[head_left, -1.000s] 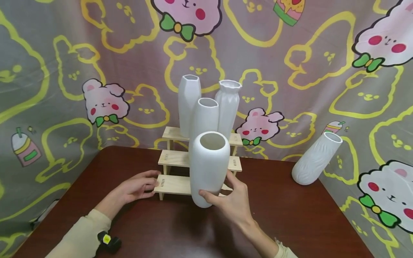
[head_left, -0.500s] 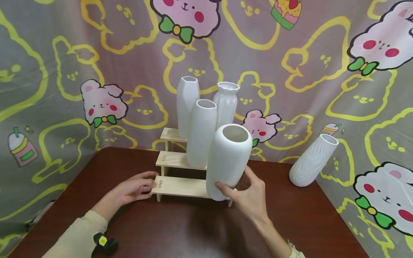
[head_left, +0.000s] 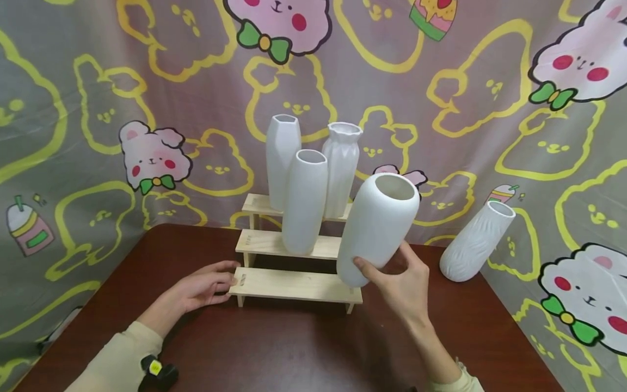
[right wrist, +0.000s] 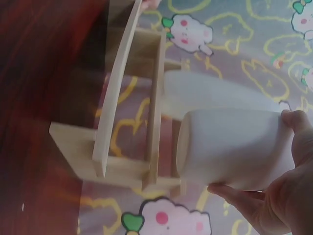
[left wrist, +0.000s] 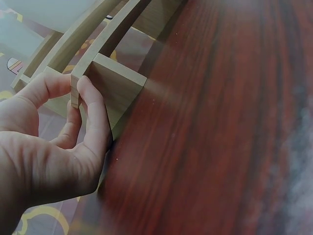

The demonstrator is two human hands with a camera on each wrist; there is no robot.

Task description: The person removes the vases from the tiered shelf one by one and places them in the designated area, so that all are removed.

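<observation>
My right hand (head_left: 404, 286) grips a smooth white vase (head_left: 379, 226) low on its body, thumb in front. The vase leans to the right, held up before the right end of a three-step wooden stand (head_left: 294, 286). In the right wrist view its base (right wrist: 184, 147) is apart from the steps. At the stand's left end my left hand (head_left: 208, 286) pinches the tip of the lowest board (left wrist: 84, 66) between thumb and fingers. A slim white vase (head_left: 306, 204) stands on the middle step. The top step bears a faceted vase (head_left: 284, 163) and a ruffled-neck vase (head_left: 342, 169).
A white vase with a leafy relief (head_left: 475, 242) stands at the right side of the dark wooden table (head_left: 274, 354). Behind and beside the table hangs a patterned curtain (head_left: 215, 98). A black device (head_left: 159, 370) sits at my left sleeve.
My right hand has carried the smooth vase rightward and up, tilting it more to the right and uncovering the lowest step. My left hand stays at the stand's left end.
</observation>
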